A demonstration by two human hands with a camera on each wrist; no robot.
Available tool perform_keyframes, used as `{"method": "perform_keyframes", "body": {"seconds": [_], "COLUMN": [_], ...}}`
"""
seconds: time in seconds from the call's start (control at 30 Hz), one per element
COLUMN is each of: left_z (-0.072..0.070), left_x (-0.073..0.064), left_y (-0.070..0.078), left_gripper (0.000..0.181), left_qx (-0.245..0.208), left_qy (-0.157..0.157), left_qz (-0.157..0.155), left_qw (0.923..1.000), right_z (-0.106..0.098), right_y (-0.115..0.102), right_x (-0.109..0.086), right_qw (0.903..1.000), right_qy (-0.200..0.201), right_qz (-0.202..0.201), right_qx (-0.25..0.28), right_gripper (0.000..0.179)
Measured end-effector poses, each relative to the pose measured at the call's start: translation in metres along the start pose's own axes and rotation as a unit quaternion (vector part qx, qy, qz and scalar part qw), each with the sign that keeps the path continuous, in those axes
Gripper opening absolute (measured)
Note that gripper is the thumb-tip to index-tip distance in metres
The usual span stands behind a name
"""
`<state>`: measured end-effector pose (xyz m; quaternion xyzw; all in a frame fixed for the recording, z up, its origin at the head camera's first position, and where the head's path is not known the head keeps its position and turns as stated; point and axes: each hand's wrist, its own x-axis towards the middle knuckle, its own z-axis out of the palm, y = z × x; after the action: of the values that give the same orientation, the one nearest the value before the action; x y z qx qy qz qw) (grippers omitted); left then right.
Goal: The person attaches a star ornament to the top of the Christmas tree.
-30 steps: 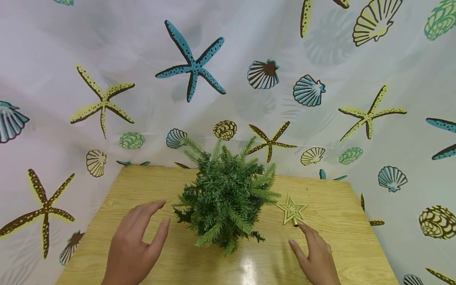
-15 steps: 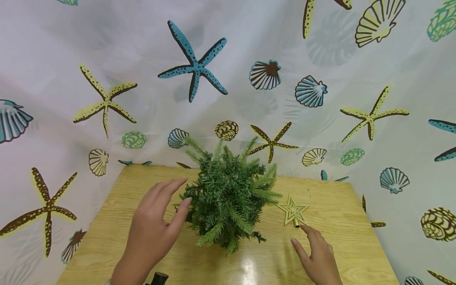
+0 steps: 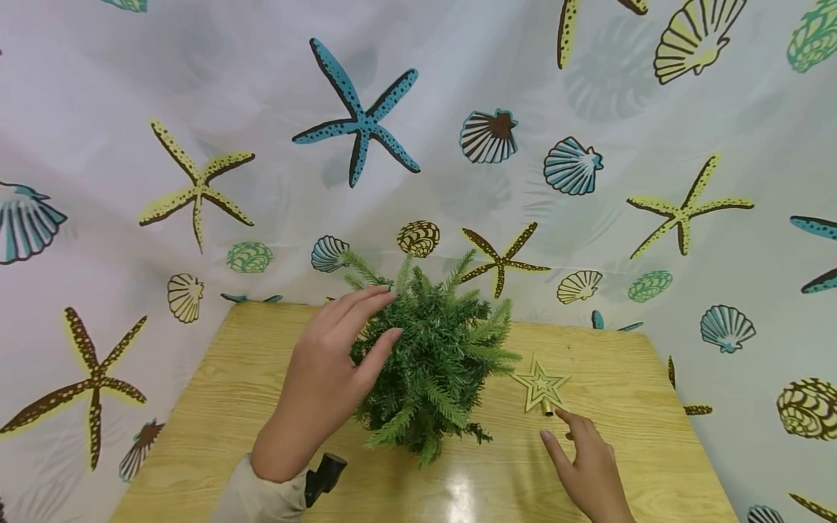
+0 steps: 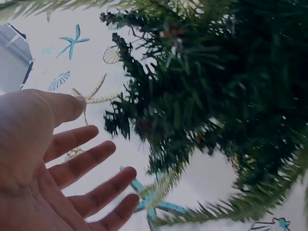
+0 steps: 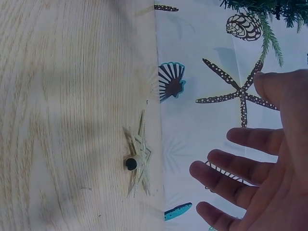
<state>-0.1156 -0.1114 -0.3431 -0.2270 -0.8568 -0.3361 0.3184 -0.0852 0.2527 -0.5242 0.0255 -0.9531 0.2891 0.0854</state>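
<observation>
- My left fingers (image 3: 358,312) are loosely extended and empty; I can't tell whether they touch the green tree (image 3: 434,352).
- My left hand (image 3: 327,370) has just moved right and farther in, bringing it up to the tree's left side, without a grip.
- My right fingers (image 3: 577,425) hold nothing, just near of the gold star (image 3: 541,385); my right hand (image 3: 588,468) has barely shifted.
- My left sleeve (image 3: 255,494) slants in from the near edge.
- The star lies on the surface (image 3: 660,450), right of the tree.
</observation>
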Motion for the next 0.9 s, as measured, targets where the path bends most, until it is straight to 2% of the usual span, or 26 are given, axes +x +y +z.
{"method": "perform_keyframes", "body": {"seconds": [0.17, 0.4, 0.6, 0.7, 0.9], "left_z": [0.008, 0.017, 0.025, 0.03, 0.039], "left_x": [0.012, 0.022, 0.032, 0.037, 0.042], "left_y": [0.004, 0.007, 0.014, 0.016, 0.014], "left_gripper": [0.042, 0.045, 0.05, 0.048, 0.043], "left_qx": [0.032, 0.069, 0.104, 0.123, 0.151], "left_qy": [-0.004, -0.08, -0.114, -0.125, -0.115], "left_qz": [-0.02, -0.045, -0.092, -0.082, -0.019], "left_qw": [0.9993, 0.9934, 0.9838, 0.981, 0.9816], "right_z": [0.002, 0.004, 0.005, 0.004, 0.003], "right_y": [0.003, 0.013, 0.017, 0.015, 0.011], "right_x": [0.001, 0.005, 0.015, 0.018, 0.02], "right_qw": [0.9998, 0.9992, 0.9994, 0.999, 0.9985], "right_qy": [-0.01, -0.015, -0.006, -0.01, -0.009], "right_qz": [0.008, 0.032, 0.029, 0.035, 0.04], "right_qx": [0.014, 0.02, 0.02, 0.027, 0.036], "right_gripper": [0.049, 0.052, 0.049, 0.047, 0.048]}}
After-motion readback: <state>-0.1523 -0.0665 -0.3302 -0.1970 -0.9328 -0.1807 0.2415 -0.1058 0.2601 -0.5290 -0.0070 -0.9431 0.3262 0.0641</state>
